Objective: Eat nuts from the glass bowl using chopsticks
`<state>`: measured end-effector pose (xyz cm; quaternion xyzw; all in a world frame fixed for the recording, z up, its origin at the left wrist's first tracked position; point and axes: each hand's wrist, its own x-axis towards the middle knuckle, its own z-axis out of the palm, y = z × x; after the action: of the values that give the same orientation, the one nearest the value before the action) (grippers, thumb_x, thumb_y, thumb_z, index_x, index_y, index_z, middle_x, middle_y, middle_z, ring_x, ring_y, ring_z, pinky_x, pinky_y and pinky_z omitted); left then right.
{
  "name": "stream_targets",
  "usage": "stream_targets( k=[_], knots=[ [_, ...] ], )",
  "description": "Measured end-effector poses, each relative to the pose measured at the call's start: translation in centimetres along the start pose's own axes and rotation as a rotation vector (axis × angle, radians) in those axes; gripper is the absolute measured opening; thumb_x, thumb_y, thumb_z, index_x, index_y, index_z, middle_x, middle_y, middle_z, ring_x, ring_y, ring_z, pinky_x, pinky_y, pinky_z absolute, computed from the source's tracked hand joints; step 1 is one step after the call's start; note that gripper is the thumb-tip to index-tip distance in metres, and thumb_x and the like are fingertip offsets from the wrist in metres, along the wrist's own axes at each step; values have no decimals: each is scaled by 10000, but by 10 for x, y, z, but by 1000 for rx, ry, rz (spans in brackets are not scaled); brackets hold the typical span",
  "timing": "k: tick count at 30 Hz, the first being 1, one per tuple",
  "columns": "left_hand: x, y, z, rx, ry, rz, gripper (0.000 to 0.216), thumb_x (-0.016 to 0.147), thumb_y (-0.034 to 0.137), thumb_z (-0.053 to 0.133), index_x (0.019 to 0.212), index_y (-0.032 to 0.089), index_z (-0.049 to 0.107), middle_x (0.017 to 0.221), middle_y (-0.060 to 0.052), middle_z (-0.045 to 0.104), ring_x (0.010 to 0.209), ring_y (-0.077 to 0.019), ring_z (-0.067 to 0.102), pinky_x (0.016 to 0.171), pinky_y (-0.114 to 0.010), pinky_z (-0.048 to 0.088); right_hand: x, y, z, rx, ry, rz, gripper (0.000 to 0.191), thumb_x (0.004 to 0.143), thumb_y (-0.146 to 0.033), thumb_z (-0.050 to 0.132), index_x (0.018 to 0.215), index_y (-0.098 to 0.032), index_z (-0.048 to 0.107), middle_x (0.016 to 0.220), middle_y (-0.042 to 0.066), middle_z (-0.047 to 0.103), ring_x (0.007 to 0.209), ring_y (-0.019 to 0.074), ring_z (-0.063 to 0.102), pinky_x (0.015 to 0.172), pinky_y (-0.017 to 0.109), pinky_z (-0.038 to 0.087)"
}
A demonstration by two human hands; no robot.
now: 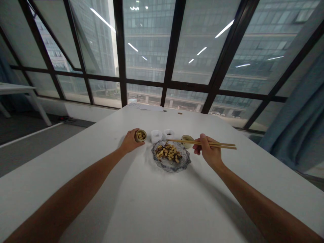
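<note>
My left hand (131, 140) is wrapped round a small cup (140, 135) with yellowish-brown pieces of food inside, tilted somewhat toward me. A pair of wooden chopsticks (222, 145) is gripped in my right hand (208, 150), their tips pointing left above the far rim of a glass plate. That clear, wavy-edged plate (170, 166) carries a heap of yellow and dark brown food pieces (168, 152). Behind the chopsticks stands a second small cup (187, 138), partly covered by them; its contents are hard to make out.
Two small white containers (156, 136) stand behind the plate, the right one (169, 133) with something dark in it. Papers (145, 107) lie at the white table's (141, 202) far end, by the windows. A blue curtain (296, 121) hangs at right; another table (17, 88) stands at left.
</note>
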<state>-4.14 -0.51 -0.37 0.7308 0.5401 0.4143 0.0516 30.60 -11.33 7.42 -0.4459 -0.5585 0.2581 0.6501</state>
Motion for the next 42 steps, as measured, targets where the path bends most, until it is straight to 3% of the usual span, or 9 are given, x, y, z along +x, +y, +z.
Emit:
stream_targets(
  k=[4,11,18,24,28,32,35,42],
  knots=[
    [0,0,-1,7,-21,47,786,634,381,851,1317,188,513,1333,-126,611,1245,-315,565,1098,-451,452,-6,-14,-1,-114,-106,-91,610,785,-757,640,656,-162,675,503,53,655,351,135,566,308,237,429],
    [0,-1,0,4,-23,42,774,636,387,849,1311,213,512,1330,-115,608,1245,-318,567,1096,-460,454,-5,-20,-3,-105,-114,-123,596,811,-740,629,653,-167,677,507,50,654,348,137,565,304,240,432],
    [1,-1,1,-27,16,-4,772,631,416,845,1294,217,504,1300,-116,631,1220,-309,600,1065,-443,480,6,-14,-4,30,13,-32,584,780,-743,657,667,-171,641,482,25,617,317,127,525,282,236,394],
    [2,-5,0,-114,12,-189,746,697,515,795,1299,220,468,1184,-106,700,1075,-265,682,940,-400,539,14,-10,-10,67,70,-21,571,777,-722,679,666,-164,644,491,25,620,328,119,517,290,234,388],
    [11,-3,-7,-5,1,-243,824,661,554,813,1330,210,478,1260,-150,672,1157,-324,644,978,-444,508,20,-7,-15,92,110,-4,571,755,-724,701,666,-162,651,496,27,628,335,115,520,293,226,384],
    [33,19,-6,141,26,3,780,730,586,748,1364,209,498,1426,-165,572,1344,-372,497,1137,-506,352,25,-3,-19,87,137,-15,580,758,-737,685,665,-166,640,478,21,617,323,109,504,291,222,381],
    [52,48,11,163,-112,147,732,798,583,679,1396,211,477,1395,-142,601,1322,-352,522,1157,-505,314,28,1,-22,78,153,-18,579,761,-739,678,678,-167,633,473,25,619,319,113,511,290,224,379],
    [79,108,73,172,-340,171,814,765,584,693,1425,195,418,1374,-198,611,1323,-396,525,1152,-593,247,30,11,-25,53,165,-7,593,758,-760,653,681,-172,628,479,26,628,322,121,528,291,226,384]
  ],
)
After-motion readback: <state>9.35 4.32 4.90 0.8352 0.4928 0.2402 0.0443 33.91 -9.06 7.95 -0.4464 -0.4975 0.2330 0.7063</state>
